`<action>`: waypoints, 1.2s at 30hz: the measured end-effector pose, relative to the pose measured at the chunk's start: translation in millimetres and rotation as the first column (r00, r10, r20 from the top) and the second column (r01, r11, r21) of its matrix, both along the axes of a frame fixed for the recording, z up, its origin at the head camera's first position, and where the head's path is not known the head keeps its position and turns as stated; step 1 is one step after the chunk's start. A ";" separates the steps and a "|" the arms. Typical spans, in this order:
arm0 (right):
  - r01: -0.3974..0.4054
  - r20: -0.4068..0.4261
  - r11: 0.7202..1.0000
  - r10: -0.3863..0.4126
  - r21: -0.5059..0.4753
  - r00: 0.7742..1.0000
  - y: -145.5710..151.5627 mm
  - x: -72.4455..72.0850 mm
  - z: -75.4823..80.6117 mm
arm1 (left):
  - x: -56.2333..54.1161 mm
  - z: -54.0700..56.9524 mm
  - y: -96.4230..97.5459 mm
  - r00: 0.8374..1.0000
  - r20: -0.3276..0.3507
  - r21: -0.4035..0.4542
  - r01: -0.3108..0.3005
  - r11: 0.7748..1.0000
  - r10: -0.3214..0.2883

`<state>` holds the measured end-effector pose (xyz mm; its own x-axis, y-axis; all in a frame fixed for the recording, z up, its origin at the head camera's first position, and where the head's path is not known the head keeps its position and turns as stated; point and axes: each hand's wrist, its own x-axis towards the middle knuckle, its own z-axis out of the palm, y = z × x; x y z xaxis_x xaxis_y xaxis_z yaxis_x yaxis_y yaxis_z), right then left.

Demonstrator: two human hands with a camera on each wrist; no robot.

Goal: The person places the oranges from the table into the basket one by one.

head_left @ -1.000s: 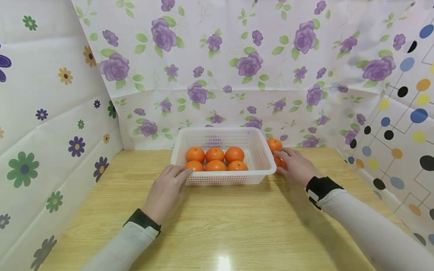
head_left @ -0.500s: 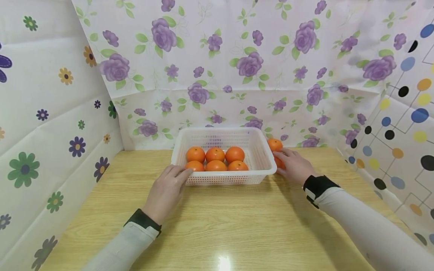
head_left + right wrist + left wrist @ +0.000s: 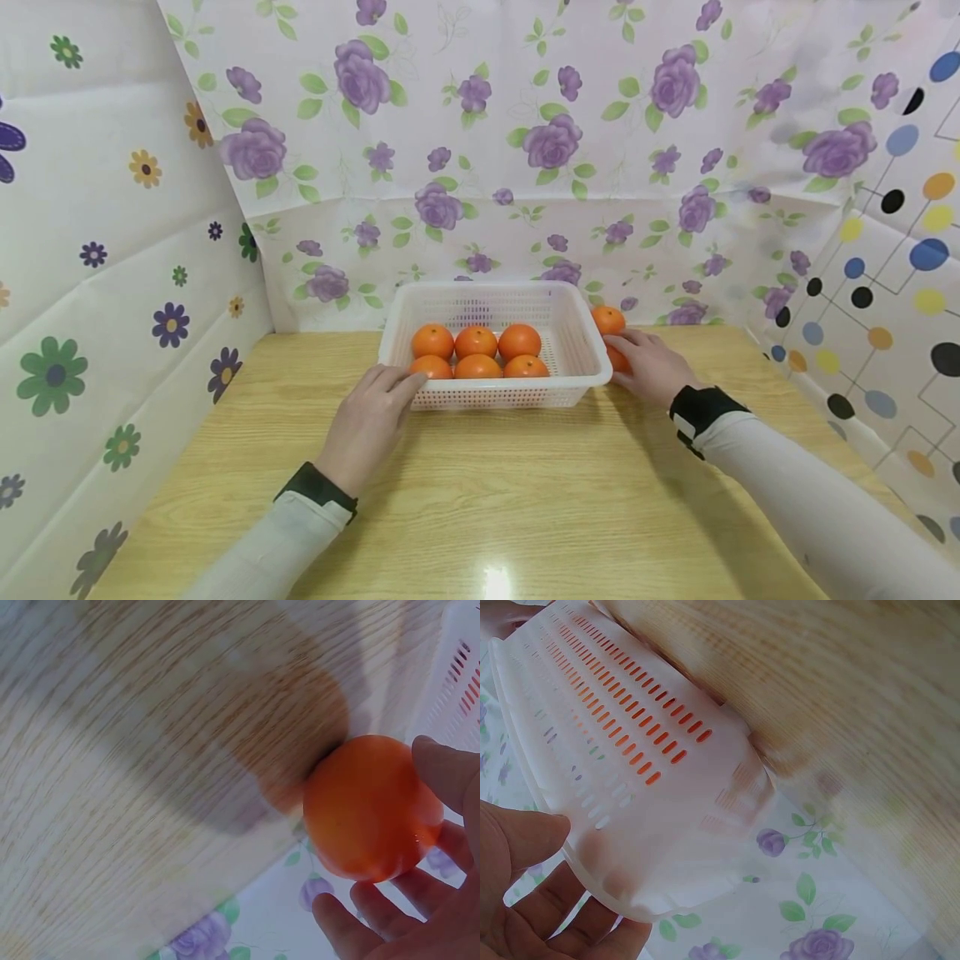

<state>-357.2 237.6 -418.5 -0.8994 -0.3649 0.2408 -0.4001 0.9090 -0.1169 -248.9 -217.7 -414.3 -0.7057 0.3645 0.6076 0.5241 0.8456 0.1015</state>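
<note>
A white perforated plastic basket [image 3: 480, 396] stands at the back of the table with several oranges [image 3: 476, 342] in two rows on its left side. My left hand [image 3: 367, 417] grips the basket's front left corner; in the left wrist view the thumb [image 3: 529, 838] and fingers lie on either side of the rim. To the right of the basket, my right hand [image 3: 654, 368] holds an orange [image 3: 371, 810] between thumb and fingers, close beside the basket wall. Just behind it lies another orange [image 3: 608, 320], partly covered by the held one and the basket.
The wood-grain table [image 3: 480, 492] reaches back to a flowered cloth wall [image 3: 465, 125]. A second patterned cloth [image 3: 112, 275] rises on the left, and a dotted one [image 3: 877, 333] on the right. Inside the basket, the right end shows bare floor.
My right hand has moved slightly left and closer around the orange beside the basket. The left hand and the basket have stayed in place.
</note>
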 end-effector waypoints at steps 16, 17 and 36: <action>-0.015 -0.030 1.000 0.015 -0.019 0.999 -5.2 -0.6 2.7 | -0.7 -0.1 0.0 1.000 -0.007 0.003 0.005 1.000 -0.005; -0.017 -0.031 1.000 0.016 -0.018 0.999 -5.3 -0.4 2.9 | -0.7 0.0 0.1 1.000 -0.005 0.003 0.004 1.000 -0.004; -0.023 -0.031 1.000 0.022 -0.019 0.999 -4.8 0.3 -0.5 | 0.2 -0.2 0.2 1.000 0.011 -0.004 -0.010 1.000 0.010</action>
<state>-356.9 232.9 -419.0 -0.8833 -0.3798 0.2750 -0.4239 0.8975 -0.1220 -248.7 -217.4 -414.4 -0.7161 0.3599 0.5981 0.5147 0.8510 0.1042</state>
